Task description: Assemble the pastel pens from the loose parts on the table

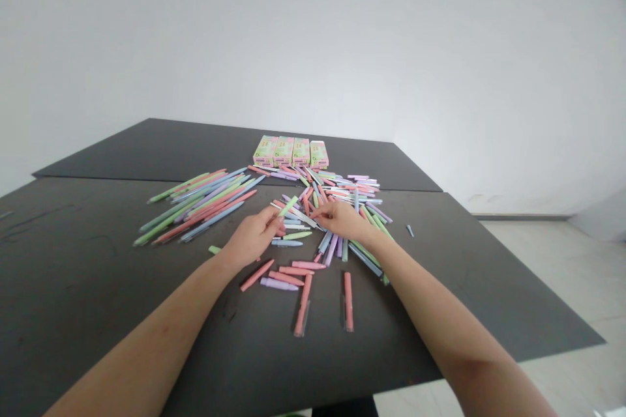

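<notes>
My left hand (250, 238) is closed around a light green pen part (288, 206), which sticks up past its thumb and finger. Pinched fingers of my right hand (341, 219) are in the loose pile, beside thin white pen refills (304, 217); what they hold, if anything, is hidden. Under and beyond both hands spread pink, blue, green and purple pen parts (337, 249). Nearer to me lie a purple pen part (278, 284) and several pink ones. Two pink barrels with clear clips, one left (304, 303) and one right (348, 300), point toward me.
Long pens in several colours (200, 205) lie in a bundle on the left of the dark table (112, 313). Printed green and pink boxes (283, 151) stand in a row behind the pile. One small blue piece (409, 230) sits apart on the right.
</notes>
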`<state>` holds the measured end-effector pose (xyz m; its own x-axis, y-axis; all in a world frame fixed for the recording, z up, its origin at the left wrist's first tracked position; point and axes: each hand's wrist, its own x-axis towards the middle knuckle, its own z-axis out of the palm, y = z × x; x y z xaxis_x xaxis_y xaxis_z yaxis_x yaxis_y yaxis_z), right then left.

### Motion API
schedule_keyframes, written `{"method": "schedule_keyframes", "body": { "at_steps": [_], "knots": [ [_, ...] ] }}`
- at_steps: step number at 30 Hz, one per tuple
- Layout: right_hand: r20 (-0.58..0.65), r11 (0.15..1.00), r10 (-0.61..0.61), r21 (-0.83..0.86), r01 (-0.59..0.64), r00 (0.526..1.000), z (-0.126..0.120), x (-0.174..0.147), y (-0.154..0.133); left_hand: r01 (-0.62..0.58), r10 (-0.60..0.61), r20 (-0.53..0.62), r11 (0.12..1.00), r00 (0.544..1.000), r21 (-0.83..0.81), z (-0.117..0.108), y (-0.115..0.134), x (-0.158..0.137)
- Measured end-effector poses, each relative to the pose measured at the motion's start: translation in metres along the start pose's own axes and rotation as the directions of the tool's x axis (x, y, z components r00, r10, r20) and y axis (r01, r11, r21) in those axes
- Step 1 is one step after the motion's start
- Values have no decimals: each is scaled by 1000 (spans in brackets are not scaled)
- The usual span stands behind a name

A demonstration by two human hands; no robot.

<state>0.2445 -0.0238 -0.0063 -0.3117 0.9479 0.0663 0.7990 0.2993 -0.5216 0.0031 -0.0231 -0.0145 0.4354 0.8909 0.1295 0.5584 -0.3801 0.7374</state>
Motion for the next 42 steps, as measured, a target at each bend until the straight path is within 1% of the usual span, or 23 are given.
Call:
{"method": "schedule_keyframes", "body": {
  "at_steps": [2,5,9,12,14,15,19,23,28,32,35,39,42],
  "knots": [
    [40,981,-36,-191,43,999,4,-2,-7,11,-11,1,1000,1000,11,-1,4,-2],
    [63,928,-11,-372,34,998,6,-3,-13,16,-14,-46,999,999,47,-2,5,-2],
    [22,861,75,-507,-53,997,6,-4,-14,8,9,-118,989,993,149,-2,0,0],
    [-27,827,116,-551,-112,993,6,-4,-14,-2,24,-104,977,994,214,-1,-3,1],
    [-48,831,110,-543,-118,993,7,-5,-15,5,12,-71,974,997,226,-1,-2,1],
    [-50,844,90,-526,-103,995,7,-5,-16,14,-1,-57,973,998,230,-1,-1,1],
    [-6,902,-1,-432,-2,1000,11,-5,-20,45,-35,-43,965,998,259,-3,4,0],
    [40,910,15,-415,3,999,11,-4,-17,40,-28,-51,967,998,252,-3,3,0],
    [101,932,51,-363,-11,994,2,-2,-8,32,-23,-49,982,999,187,-3,1,0],
    [128,963,25,-271,10,991,-5,-3,-3,20,-10,-59,984,998,177,-3,1,0],
    [148,975,8,-220,25,989,-5,-4,-3,20,-8,-70,986,998,168,-3,3,-1],
    [177,970,-25,-235,67,984,0,-4,-8,40,-32,-58,989,998,145,-2,3,-1],
    [177,956,-15,-286,66,984,3,-4,-12,45,-38,-49,987,998,153,-2,3,-1]
  ]
}}
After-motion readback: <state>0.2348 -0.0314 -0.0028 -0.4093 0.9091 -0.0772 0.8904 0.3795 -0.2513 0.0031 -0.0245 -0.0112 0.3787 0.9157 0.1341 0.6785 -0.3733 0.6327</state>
